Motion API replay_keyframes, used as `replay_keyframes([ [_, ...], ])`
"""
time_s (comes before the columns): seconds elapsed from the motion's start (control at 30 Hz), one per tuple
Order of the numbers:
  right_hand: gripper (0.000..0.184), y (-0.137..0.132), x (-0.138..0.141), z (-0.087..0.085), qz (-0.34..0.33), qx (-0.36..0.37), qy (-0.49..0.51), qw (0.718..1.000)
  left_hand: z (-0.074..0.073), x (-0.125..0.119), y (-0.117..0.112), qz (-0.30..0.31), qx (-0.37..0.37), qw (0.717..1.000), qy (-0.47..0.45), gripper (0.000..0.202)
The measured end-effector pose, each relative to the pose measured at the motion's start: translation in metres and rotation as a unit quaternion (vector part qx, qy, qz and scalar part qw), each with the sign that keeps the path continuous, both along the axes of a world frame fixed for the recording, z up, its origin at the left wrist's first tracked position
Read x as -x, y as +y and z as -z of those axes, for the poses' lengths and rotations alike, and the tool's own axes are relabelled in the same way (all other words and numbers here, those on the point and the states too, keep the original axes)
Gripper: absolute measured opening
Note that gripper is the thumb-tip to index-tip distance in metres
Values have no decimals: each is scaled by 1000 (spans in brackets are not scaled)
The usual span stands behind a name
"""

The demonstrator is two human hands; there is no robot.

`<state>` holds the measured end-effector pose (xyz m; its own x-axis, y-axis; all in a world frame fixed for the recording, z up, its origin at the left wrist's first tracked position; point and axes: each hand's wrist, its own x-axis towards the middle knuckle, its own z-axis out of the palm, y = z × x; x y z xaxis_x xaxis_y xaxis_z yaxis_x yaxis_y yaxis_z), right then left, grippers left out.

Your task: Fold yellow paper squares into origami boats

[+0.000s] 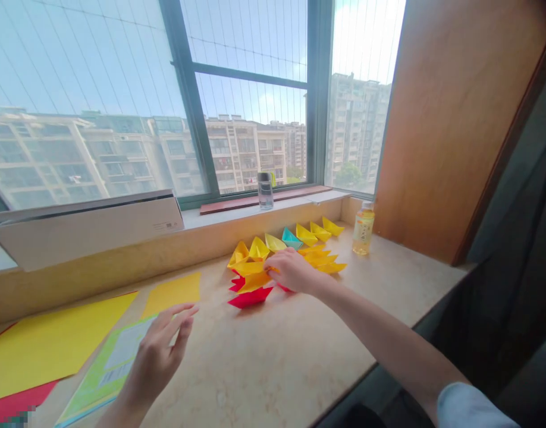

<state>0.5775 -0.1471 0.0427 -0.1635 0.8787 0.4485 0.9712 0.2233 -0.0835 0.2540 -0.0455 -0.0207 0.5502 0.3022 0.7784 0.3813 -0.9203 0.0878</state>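
My right hand (pixel 291 270) reaches out over a cluster of folded paper boats on the stone counter (pixel 273 351). Its fingers curl onto an orange boat (pixel 253 278). Below that boat lie red boats (pixel 250 297). More yellow boats (pixel 259 248) and one teal boat (pixel 291 238) stand in a row toward the window. My left hand (pixel 159 351) hovers with fingers stretched out and apart, holding nothing, just above a green printed packet (pixel 101 377) near a small yellow sheet (pixel 172 292).
A large yellow sheet (pixel 50 342) lies over red paper (pixel 14 404) at the left. A drink bottle (pixel 363 228) stands at the right by the wooden wall. A glass jar (pixel 265 191) and a long white box (pixel 85 229) rest on the sill.
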Motion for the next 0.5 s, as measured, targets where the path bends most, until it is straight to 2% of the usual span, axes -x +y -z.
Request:
replay_keyframes([
  [0.13, 18, -10, -93, -25, 121, 39, -16, 992, 5, 2, 7, -4, 4, 1000, 9, 30],
  [0.27, 20, -24, -180, -30, 253, 104, -37, 961, 7, 0, 8, -25, 28, 999, 5, 35],
  [0.37, 24, -27, -223, -22, 303, 169, -57, 936, 8, 0, 8, -46, 41, 998, 0, 37],
  [0.5, 29, -18, -252, -6, 324, 236, -85, 912, 11, 1, 9, -63, 47, 997, 9, 38],
])
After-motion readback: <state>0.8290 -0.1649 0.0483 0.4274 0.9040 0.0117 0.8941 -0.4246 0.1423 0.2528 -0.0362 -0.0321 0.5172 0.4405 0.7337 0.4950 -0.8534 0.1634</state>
